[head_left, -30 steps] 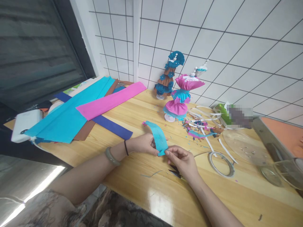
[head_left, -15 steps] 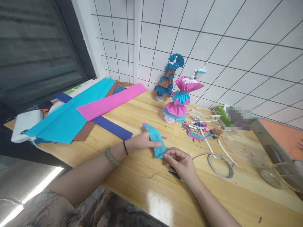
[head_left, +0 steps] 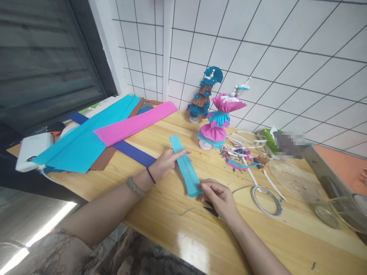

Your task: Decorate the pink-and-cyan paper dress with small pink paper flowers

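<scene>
A light blue strip of crepe paper (head_left: 187, 170) stretches slantwise between my two hands above the wooden table. My left hand (head_left: 169, 159) pinches it at its upper half, thumb on top. Its lower right corner is held between the thumb and fingers of my right hand (head_left: 218, 195). Under the right hand, dark scissor blades (head_left: 210, 211) stick out; their handles are mostly hidden. A thin bent wire (head_left: 183, 212) lies on the table just in front of the paper strip.
Folded blue crepe paper (head_left: 83, 141), a pink sheet (head_left: 134, 124) and a white device (head_left: 34, 151) lie at left. Paper-dressed figures (head_left: 218, 131) stand at the back. Paper scraps (head_left: 243, 154), a tape roll (head_left: 266, 201) and a clear cup (head_left: 328, 214) are on the right.
The blue strip now lies straighter and shows more of its length. My left hand has shifted slightly left and up along it; the pink bit at its top end is no longer visible.
</scene>
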`<state>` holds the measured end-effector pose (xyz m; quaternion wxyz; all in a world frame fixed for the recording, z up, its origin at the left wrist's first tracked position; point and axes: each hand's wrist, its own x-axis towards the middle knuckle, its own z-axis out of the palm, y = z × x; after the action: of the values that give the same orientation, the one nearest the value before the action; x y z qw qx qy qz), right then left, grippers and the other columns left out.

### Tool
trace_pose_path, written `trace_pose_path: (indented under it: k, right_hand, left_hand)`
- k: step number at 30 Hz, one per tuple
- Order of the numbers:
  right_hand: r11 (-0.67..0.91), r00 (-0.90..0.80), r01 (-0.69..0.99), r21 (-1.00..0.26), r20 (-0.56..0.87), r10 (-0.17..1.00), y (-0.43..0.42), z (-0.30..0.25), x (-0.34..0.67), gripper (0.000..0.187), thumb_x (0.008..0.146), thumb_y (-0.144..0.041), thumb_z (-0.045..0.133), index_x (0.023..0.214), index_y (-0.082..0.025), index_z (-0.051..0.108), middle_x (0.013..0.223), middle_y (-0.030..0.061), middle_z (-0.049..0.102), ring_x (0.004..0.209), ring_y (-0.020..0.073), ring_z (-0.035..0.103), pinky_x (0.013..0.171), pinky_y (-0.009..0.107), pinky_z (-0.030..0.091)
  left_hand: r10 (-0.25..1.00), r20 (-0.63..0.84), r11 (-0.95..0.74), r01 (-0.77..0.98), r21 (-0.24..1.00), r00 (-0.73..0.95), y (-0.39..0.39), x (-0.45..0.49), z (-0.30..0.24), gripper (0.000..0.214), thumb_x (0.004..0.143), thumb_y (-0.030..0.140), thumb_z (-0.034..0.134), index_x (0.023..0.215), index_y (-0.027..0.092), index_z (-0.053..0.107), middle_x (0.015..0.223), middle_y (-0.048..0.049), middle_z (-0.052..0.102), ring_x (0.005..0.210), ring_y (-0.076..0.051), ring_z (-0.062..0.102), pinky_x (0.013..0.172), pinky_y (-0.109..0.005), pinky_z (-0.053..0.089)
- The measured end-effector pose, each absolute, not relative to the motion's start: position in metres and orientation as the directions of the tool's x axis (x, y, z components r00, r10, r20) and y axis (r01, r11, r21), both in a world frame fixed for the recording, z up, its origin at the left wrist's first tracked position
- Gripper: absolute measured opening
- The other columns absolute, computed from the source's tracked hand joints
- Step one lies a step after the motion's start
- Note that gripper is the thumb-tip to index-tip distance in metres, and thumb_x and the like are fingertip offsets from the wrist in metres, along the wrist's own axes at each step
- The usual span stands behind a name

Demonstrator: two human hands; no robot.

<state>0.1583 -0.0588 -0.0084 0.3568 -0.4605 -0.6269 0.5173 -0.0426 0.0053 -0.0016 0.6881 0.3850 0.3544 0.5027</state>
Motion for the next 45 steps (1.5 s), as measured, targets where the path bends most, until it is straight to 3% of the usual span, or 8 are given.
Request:
trace_pose_path:
  k: [5, 10, 13, 18, 26, 31, 39, 45]
  right_hand:
    - [0.111, -0.316, 0.252, -0.961, 0.027, 0.948, -0.059, 0.0, 0.158, 0.044, 0.084, -0.045, 0.047, 0.053, -0.016, 0.062, 0.069, 0.0057, 0.062, 0.066, 0.0141, 0.056, 0.06, 0.023, 0.043]
    - [0.058, -0.194, 0.289, -0.956, 0.001, 0.981, -0.056, 0.002, 0.162, 0.038, 0.081, -0.048, 0.05, 0.065, -0.017, 0.067, 0.053, 0.001, 0.059, 0.057, 0.0132, 0.055, 0.06, 0.023, 0.043]
    - [0.025, -0.108, 0.3, -0.954, -0.008, 0.994, -0.053, 0.0, 0.166, 0.037, 0.074, -0.049, 0.059, 0.059, -0.016, 0.064, 0.054, 0.002, 0.061, 0.054, 0.0126, 0.054, 0.057, 0.024, 0.044]
    - [-0.047, 0.031, 0.313, -0.949, -0.039, 0.999, -0.041, -0.001, 0.181, 0.031, 0.063, -0.044, 0.07, 0.069, -0.014, 0.064, 0.061, 0.0034, 0.063, 0.052, 0.0115, 0.052, 0.051, 0.023, 0.042]
    - [0.112, 0.513, 0.11, -0.988, 0.153, 0.845, -0.008, 0.009, 0.24, 0.03, 0.055, -0.032, 0.075, 0.077, -0.015, 0.066, 0.075, 0.0022, 0.063, 0.061, 0.0114, 0.059, 0.065, 0.028, 0.05]
    - [0.24, 0.673, -0.133, -0.961, 0.09, 0.734, 0.001, 0.012, 0.275, 0.029, 0.054, -0.017, 0.074, 0.08, -0.012, 0.065, 0.074, 0.0047, 0.061, 0.061, 0.0117, 0.061, 0.068, 0.029, 0.051]
    - [0.102, 0.619, -0.316, -0.943, -0.123, 0.776, 0.009, -0.008, 0.297, 0.025, 0.056, -0.01, 0.069, 0.078, -0.015, 0.06, 0.073, 0.0049, 0.06, 0.066, 0.0139, 0.063, 0.056, 0.023, 0.054]
    - [-0.019, 0.425, -0.251, -0.968, -0.128, 0.896, 0.012, -0.016, 0.279, 0.032, 0.057, -0.018, 0.072, 0.085, -0.016, 0.058, 0.077, 0.003, 0.062, 0.066, 0.013, 0.063, 0.052, 0.022, 0.055]
  left_hand:
    - [0.99, -0.099, 0.135, -0.472, 0.871, 0.1, 0.012, -0.049, -0.001, 0.035, 0.072, 0.039, 0.064, 0.091, 0.009, 0.064, 0.073, -0.007, 0.065, 0.07, -0.016, 0.06, 0.068, -0.029, 0.048]
    - [0.996, -0.086, 0.075, -0.478, 0.875, 0.0, 0.015, -0.053, 0.001, 0.032, 0.067, 0.036, 0.069, 0.086, 0.01, 0.066, 0.074, -0.0041, 0.063, 0.066, -0.011, 0.056, 0.065, -0.025, 0.046]
    - [0.998, -0.067, 0.054, -0.453, 0.89, -0.012, 0.016, -0.053, 0.0, 0.029, 0.064, 0.033, 0.071, 0.081, 0.01, 0.066, 0.072, -0.0025, 0.062, 0.065, -0.01, 0.055, 0.065, -0.024, 0.046]
    - [0.999, -0.022, 0.003, -0.363, 0.932, -0.049, 0.018, -0.054, -0.004, 0.029, 0.062, 0.033, 0.071, 0.081, 0.011, 0.065, 0.075, -0.0031, 0.063, 0.066, -0.01, 0.055, 0.065, -0.024, 0.045]
    - [0.944, 0.042, -0.113, -0.202, 0.973, -0.327, 0.037, -0.078, -0.011, 0.033, 0.067, 0.034, 0.064, 0.093, 0.013, 0.062, 0.078, -0.0041, 0.063, 0.062, -0.008, 0.054, 0.056, -0.02, 0.041]
    - [0.948, 0.138, -0.124, 0.067, 0.99, -0.288, 0.048, -0.082, -0.023, 0.028, 0.068, 0.028, 0.062, 0.091, 0.012, 0.064, 0.083, -0.0063, 0.066, 0.073, -0.012, 0.058, 0.072, -0.026, 0.045]
    - [0.958, 0.21, -0.155, 0.265, 0.952, -0.194, 0.043, -0.08, -0.03, 0.019, 0.065, 0.023, 0.063, 0.082, 0.017, 0.068, 0.084, -0.0059, 0.065, 0.079, -0.017, 0.059, 0.079, -0.03, 0.045]
    - [0.944, 0.329, -0.251, 0.581, 0.774, -0.03, 0.038, -0.079, -0.026, 0.019, 0.071, 0.022, 0.055, 0.083, 0.018, 0.07, 0.081, -0.0056, 0.065, 0.08, -0.018, 0.058, 0.08, -0.03, 0.045]
